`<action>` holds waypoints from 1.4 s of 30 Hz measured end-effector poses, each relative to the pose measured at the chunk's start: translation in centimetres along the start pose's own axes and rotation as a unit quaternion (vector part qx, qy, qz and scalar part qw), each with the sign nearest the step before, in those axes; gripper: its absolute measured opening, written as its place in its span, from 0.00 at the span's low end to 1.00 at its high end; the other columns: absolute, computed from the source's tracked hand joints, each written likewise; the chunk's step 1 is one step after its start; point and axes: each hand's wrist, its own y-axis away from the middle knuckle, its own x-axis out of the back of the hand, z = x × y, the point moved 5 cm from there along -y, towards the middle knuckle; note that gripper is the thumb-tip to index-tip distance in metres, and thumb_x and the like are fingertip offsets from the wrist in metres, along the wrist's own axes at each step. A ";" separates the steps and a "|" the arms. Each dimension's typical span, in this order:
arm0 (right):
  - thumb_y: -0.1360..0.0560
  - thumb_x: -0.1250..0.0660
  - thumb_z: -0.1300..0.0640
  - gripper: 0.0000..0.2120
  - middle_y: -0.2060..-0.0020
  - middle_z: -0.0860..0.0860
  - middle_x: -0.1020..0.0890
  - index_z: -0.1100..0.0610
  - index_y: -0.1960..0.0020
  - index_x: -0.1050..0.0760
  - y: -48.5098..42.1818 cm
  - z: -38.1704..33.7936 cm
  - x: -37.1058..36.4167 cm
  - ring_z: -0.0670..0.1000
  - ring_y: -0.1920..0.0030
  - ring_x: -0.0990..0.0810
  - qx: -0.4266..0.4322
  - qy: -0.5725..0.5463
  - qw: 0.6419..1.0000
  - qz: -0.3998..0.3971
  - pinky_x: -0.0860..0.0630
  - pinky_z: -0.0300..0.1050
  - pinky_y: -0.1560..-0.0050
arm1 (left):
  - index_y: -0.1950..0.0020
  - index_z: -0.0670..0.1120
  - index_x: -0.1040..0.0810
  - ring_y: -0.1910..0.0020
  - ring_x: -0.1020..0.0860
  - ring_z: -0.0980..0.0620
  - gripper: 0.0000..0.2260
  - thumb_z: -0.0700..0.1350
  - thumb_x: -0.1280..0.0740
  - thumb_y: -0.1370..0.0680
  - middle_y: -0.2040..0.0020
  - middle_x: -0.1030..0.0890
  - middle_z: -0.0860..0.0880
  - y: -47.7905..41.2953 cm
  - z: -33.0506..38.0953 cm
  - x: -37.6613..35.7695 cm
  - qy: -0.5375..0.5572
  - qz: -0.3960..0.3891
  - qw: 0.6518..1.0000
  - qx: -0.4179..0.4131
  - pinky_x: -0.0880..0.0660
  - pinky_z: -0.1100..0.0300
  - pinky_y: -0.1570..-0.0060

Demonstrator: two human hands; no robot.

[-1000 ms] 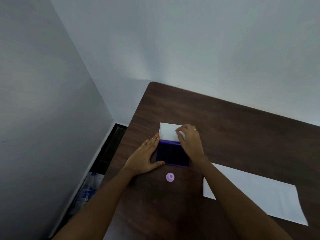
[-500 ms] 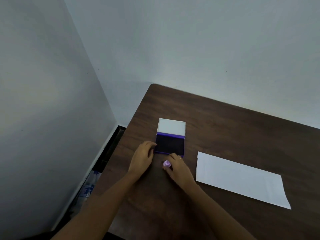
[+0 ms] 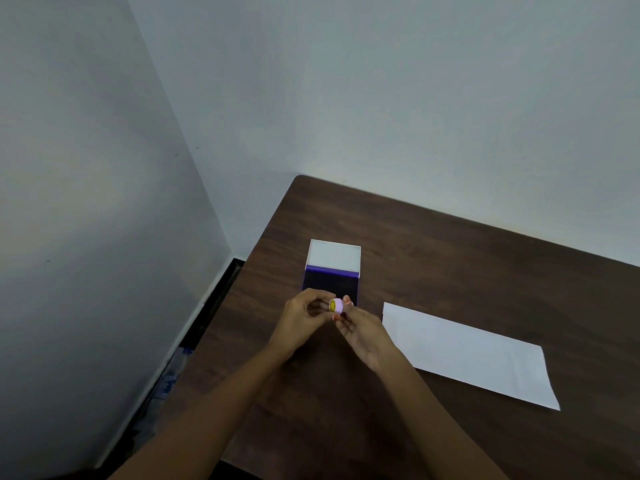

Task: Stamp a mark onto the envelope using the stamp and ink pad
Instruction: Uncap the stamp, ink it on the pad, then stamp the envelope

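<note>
So the dark brown wood-grain bench (image 3: pixel 450 271) fills the lower right, its rounded far-left corner tucked close to the two pale grey walls (image 3: pixel 381 81), and its left edge drops off to a dark floor strip. Lots of bare bench behind and to the right. The long white paper envelope (image 3: pixel 467 355) lies flat at a slant, right of the hands, its near-left end just beside the right wrist. The purple ink pad with its white lid flipped open (image 3: pixel 332 271) sits just past the hands, well in from the left edge. Both hands meet above the bench in front of the pad: the left hand (image 3: pixel 301 320) and right hand (image 3: pixel 363 330) have their fingers pinching the small round lilac stamp with a yellow face (image 3: pixel 336 305) between them, lifted off the bench.
</note>
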 end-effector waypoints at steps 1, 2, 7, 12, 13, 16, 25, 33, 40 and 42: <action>0.28 0.34 0.58 0.06 0.55 0.57 0.18 0.60 0.54 0.22 0.1 0.0 0.0 0.51 0.55 0.18 -0.007 -0.014 1.000 -0.002 0.21 0.40 0.59 | 0.47 0.46 0.22 0.52 0.21 0.61 0.13 0.37 0.28 0.30 0.53 0.20 0.53 0.0 0.1 -0.1 -0.005 0.002 1.000 -0.003 0.26 0.75 0.54; 0.28 0.33 0.58 0.06 0.55 0.57 0.18 0.60 0.54 0.21 0.1 0.0 0.1 0.50 0.56 0.18 -0.012 -0.023 1.000 -0.004 0.21 0.39 0.61 | 0.48 0.47 0.22 0.53 0.21 0.61 0.12 0.38 0.27 0.30 0.54 0.20 0.53 0.0 0.2 -0.1 -0.010 0.005 1.000 -0.006 0.25 0.74 0.54; 0.27 0.36 0.61 0.06 0.56 0.55 0.17 0.61 0.53 0.21 0.1 -0.3 0.3 0.49 0.55 0.19 -0.005 -0.074 0.997 -0.031 0.20 0.36 0.62 | 0.53 0.55 0.21 0.55 0.20 0.62 0.11 0.41 0.27 0.30 0.56 0.18 0.55 0.0 0.5 0.2 0.033 0.024 0.999 0.014 0.24 0.70 0.54; 0.32 0.34 0.66 0.05 0.63 0.57 0.14 0.62 0.61 0.19 0.4 -1.5 0.6 0.51 0.57 0.17 -0.003 -0.219 0.975 -0.047 0.19 0.39 0.66 | 0.53 0.52 0.22 0.53 0.21 0.58 0.08 0.40 0.29 0.29 0.54 0.19 0.52 0.1 -1.1 1.5 0.030 0.071 0.994 0.083 0.24 0.66 0.53; 0.34 0.33 0.66 0.05 0.62 0.58 0.15 0.64 0.59 0.20 0.6 -1.8 0.5 0.52 0.56 0.18 -0.006 -0.250 0.967 -0.051 0.19 0.40 0.67 | 0.51 0.50 0.22 0.54 0.22 0.59 0.09 0.40 0.29 0.28 0.53 0.20 0.53 0.1 -1.6 1.4 -0.022 0.045 0.995 0.085 0.26 0.69 0.55; 0.36 0.33 0.67 0.16 0.62 0.60 0.15 0.65 0.49 0.26 0.9 -2.3 0.1 0.54 0.61 0.16 -0.011 -0.299 0.951 -0.072 0.19 0.42 0.67 | 0.47 0.46 0.23 0.53 0.25 0.59 0.10 0.41 0.30 0.27 0.48 0.23 0.50 0.3 -2.6 0.8 -0.192 -0.039 0.979 0.051 0.28 0.72 0.56; 0.36 0.33 0.66 0.14 0.62 0.59 0.14 0.64 0.50 0.26 -0.3 -2.7 0.2 0.53 0.60 0.15 0.018 -0.287 0.954 -0.082 0.19 0.42 0.65 | 0.39 0.48 0.28 0.41 0.29 0.53 0.19 0.48 0.30 0.28 0.40 0.28 0.49 0.5 -4.3 -0.4 -0.327 -0.119 0.937 -0.006 0.29 0.61 0.44; 0.30 0.30 0.54 0.06 0.56 0.48 0.18 0.51 0.53 0.22 -2.1 -4.2 0.0 0.47 0.52 0.21 0.185 0.231 0.949 0.111 0.25 0.35 0.58 | 0.32 0.44 0.35 0.35 0.31 0.50 0.33 0.54 0.27 0.31 0.33 0.29 0.44 -1.9 -5.2 3.0 -0.290 0.037 0.956 -0.018 0.34 0.58 0.37; 0.27 0.34 0.61 0.08 0.51 0.59 0.18 0.63 0.49 0.24 -5.0 -4.3 -4.9 0.53 0.50 0.22 0.306 0.496 0.806 0.099 0.28 0.38 0.50 | 0.25 0.45 0.50 0.26 0.49 0.51 0.39 0.62 0.36 0.27 0.24 0.44 0.44 -3.8 -6.8 2.4 -0.392 -0.014 0.917 -0.066 0.54 0.55 0.29; 0.26 0.36 0.61 0.09 0.48 0.60 0.19 0.63 0.48 0.25 -5.6 -4.0 -5.1 0.55 0.48 0.23 0.311 0.530 0.781 0.109 0.29 0.41 0.46 | 0.25 0.46 0.50 0.26 0.49 0.51 0.38 0.63 0.39 0.27 0.24 0.44 0.45 -4.0 -7.1 2.2 -0.412 -0.020 0.908 -0.075 0.55 0.54 0.29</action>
